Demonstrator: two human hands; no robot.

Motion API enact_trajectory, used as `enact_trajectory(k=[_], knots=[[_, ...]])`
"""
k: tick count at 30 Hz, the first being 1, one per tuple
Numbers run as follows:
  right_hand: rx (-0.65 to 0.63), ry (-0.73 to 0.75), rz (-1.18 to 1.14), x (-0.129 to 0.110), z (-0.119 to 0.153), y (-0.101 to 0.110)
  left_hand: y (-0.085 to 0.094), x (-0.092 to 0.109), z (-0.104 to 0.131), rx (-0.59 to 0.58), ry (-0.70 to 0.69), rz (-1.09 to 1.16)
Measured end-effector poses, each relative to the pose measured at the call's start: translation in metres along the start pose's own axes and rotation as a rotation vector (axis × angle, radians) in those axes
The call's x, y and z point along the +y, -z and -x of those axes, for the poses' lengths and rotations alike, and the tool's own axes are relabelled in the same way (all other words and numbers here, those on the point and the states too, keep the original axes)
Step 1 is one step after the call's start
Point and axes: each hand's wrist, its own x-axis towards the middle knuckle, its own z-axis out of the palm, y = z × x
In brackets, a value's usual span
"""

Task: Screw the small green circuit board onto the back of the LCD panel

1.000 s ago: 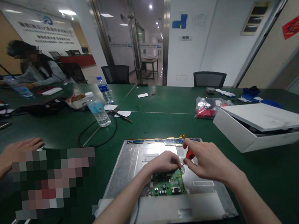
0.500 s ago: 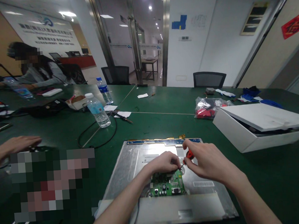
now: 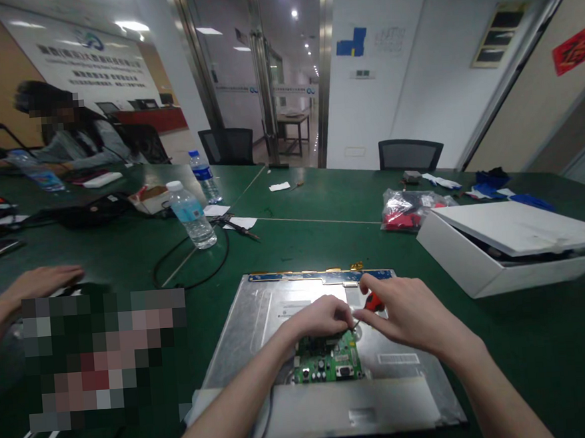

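A flat metal display panel (image 3: 407,394) lies on the table in front of me, a green circuit board (image 3: 327,362) on its middle. My right hand (image 3: 412,311) grips a screwdriver (image 3: 373,302) with a red and black handle. Its thin shaft slants down to the board's upper right corner. At that corner my left hand (image 3: 322,316) has its thumb and fingers pinched together beside the screwdriver's tip; what they pinch is hidden. A cable (image 3: 269,414) passes beneath my left forearm.
A white box (image 3: 476,259) with its lid ajar stands at the right, a plastic bag (image 3: 406,208) behind it. Water bottles (image 3: 192,216) and a black cable loop (image 3: 221,271) lie left of centre. Another person's hand (image 3: 46,281) rests at far left; one more person sits beyond.
The screwdriver handle and my right fingers have shifted slightly, the handle moving a little to the right. My left hand stays in place at the board's corner.
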Motion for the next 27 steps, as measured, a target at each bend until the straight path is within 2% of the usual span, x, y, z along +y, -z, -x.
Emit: enact_trajectory(k=[5,11,18,23,27], knots=[[-0.026,-0.049,0.069,0.0001,-0.0028,-0.0014,-0.0019,-0.0038,-0.0013,0.001,-0.006,0.027],[0.015,0.028,-0.037,0.0001,0.0023,-0.0008,-0.0007,-0.0008,-0.0002,0.006,0.002,0.006],[-0.017,-0.034,0.087,-0.0006,-0.0035,-0.0034,-0.0015,-0.0011,0.0004,0.001,-0.004,0.049],[0.034,0.034,0.014,-0.0007,-0.0005,-0.0033,-0.0015,-0.0032,-0.002,-0.002,-0.016,0.004],[0.019,0.005,0.022,-0.0006,0.0001,-0.0026,-0.0004,-0.002,-0.0012,0.001,-0.018,-0.024]])
